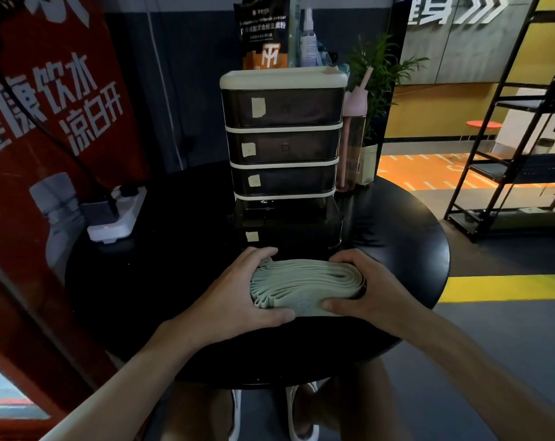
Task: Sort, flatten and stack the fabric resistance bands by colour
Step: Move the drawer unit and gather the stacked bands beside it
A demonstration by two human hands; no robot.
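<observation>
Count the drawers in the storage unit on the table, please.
4, stacked in one column: the top drawer, the second drawer, the third drawer and the bottom drawer, which seems pulled out forward. None looks hidden.

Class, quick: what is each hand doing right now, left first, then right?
Left hand: grips the left end of the pale green band stack.
Right hand: grips the stack's right end.
</observation>
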